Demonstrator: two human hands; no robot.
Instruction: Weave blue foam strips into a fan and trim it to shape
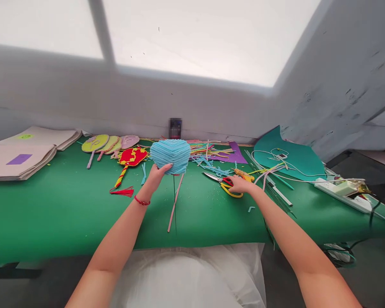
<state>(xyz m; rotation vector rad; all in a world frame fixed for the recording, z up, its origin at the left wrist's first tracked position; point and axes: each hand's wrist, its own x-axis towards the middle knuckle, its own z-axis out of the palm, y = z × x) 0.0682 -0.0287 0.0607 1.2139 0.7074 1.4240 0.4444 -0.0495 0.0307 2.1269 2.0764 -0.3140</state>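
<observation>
My left hand [156, 176] holds a blue fan-shaped piece [171, 155] made of slanting strips, the thumb on its front and the other fingers behind it. Under the piece, a thin dark wire and a pink strip [176, 203] lie on the green table [83, 218]. My right hand [240, 184] is at the scissors [231, 193], which have yellow and red handles and lie with their blades pointing left. Its fingers touch the handle and are partly hidden, so their grip is unclear. An orange-yellow tool [244, 174] lies just behind this hand.
A red fan [133, 157] with a tassel and several pale fans [95, 143] lie left. Cardboard sheets [16, 160] are at the far left. Colored strips [211, 149] and purple sheet [237, 154] lie behind; teal sheet [276, 147], cables and a power strip [340, 194] are right.
</observation>
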